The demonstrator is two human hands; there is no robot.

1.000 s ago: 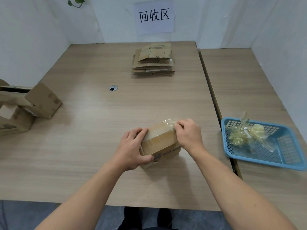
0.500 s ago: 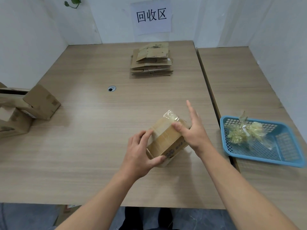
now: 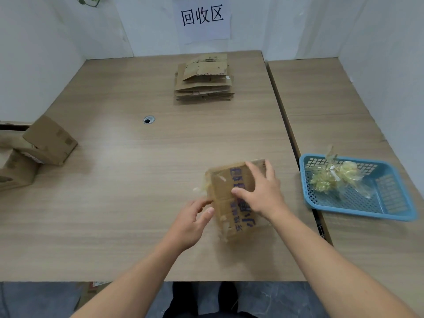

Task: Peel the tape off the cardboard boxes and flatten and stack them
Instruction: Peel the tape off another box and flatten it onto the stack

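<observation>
Blurred blue-lettered cardboard box [image 3: 226,198], tape shreds [image 3: 202,187] on its edge, right hand [image 3: 261,195] clamped around it, left hand [image 3: 190,223] grip unclear.

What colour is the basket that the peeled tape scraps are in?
The basket is light blue, clearest in the head view.

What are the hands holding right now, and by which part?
The cardboard box. The right hand grips its far end, thumb on the printed face; the left hand pinches its left edge, though blur hides detail.
</observation>
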